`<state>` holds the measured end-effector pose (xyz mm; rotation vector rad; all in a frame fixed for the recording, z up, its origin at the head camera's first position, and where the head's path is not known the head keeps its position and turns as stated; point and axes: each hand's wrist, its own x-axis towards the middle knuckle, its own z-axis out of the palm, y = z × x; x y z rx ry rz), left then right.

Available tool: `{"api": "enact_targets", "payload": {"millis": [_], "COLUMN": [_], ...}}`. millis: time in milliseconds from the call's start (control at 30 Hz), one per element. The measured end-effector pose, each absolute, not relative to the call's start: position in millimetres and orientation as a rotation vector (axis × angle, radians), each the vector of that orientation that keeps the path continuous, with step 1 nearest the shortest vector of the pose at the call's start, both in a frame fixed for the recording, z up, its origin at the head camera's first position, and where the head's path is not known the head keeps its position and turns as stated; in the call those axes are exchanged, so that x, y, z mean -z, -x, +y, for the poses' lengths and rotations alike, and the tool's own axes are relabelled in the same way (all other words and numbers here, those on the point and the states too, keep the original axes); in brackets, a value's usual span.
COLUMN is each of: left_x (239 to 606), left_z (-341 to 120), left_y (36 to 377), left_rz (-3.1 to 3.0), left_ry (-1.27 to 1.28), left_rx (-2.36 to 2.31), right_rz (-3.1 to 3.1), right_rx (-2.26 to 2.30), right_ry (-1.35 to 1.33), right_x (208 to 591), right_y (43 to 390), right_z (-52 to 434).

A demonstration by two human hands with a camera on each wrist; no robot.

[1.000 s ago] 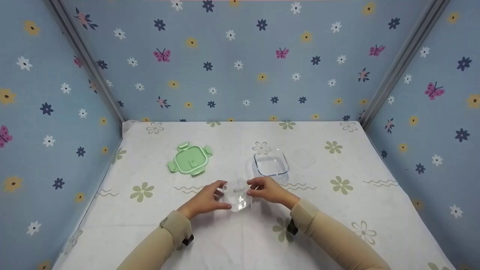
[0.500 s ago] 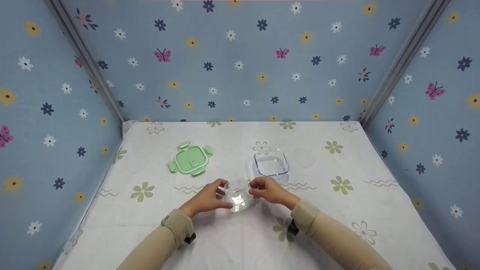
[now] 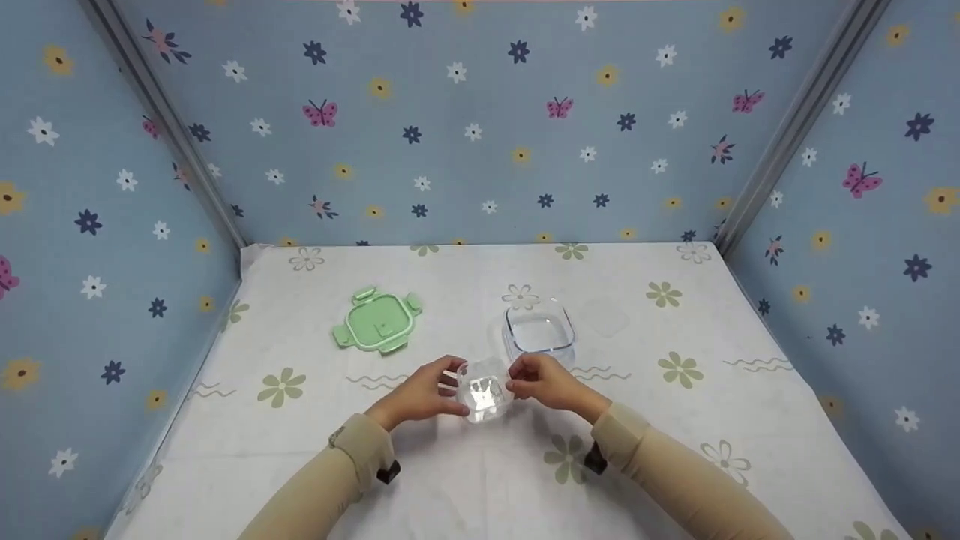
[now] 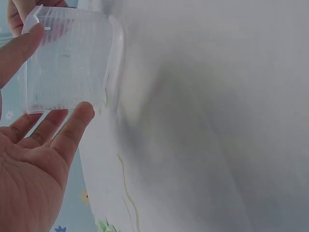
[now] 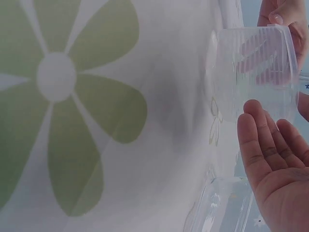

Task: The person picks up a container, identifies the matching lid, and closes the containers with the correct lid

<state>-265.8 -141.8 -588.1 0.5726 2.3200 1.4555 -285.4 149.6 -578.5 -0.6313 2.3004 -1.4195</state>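
In the head view a small square clear plastic container (image 3: 484, 391) is between my two hands, close over the cloth. My left hand (image 3: 421, 390) holds its left side, with the thumb at the near corner and fingers at the far one. The right hand (image 3: 551, 382) pinches its right edge. Ribbed walls and an upward-facing rim show on the plastic container (image 4: 72, 63) in the left wrist view. Fingertips (image 5: 251, 106) of the right hand lie along its side in the right wrist view.
Just behind my right hand stands a square glass container (image 3: 540, 351). A green lid with side clips (image 3: 381, 321) lies at the back left. Right of the glass, a thin translucent lid (image 3: 604, 317) lies on the white cloth (image 3: 480, 480). Flowered walls enclose the table.
Both hands and the plastic container have shifted slightly to the right, and the container has tilted and turned a little between them. The green lid and glass container stay put.
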Motion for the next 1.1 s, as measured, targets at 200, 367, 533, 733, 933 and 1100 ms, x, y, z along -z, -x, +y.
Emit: {"api": "enact_targets", "payload": {"millis": [200, 367, 533, 733, 933, 1100], "left_x": [586, 584, 584, 587, 589, 590], "left_z": [-134, -128, -122, -118, -113, -110], "left_y": [268, 270, 272, 273, 275, 276], "left_rz": [2.259, 2.216, 2.169, 2.153, 2.144, 2.142], "left_ry": [-0.577, -0.566, -0.569, -0.622, -0.680, -0.678], "left_rx": [-1.481, -1.490, -1.506, -1.494, -1.461, -1.442], "right_rz": [2.290, 2.265, 2.248, 2.242, 2.220, 2.223], "right_rx": [1.425, 1.429, 1.435, 1.429, 1.451, 1.441], "right_ry": [0.552, 0.483, 0.435, 0.420, 0.451, 0.430], "right_x": [578, 577, 575, 576, 579, 581], "right_y": [284, 284, 283, 282, 280, 279], "right_z": [158, 165, 171, 176, 181, 185]}}
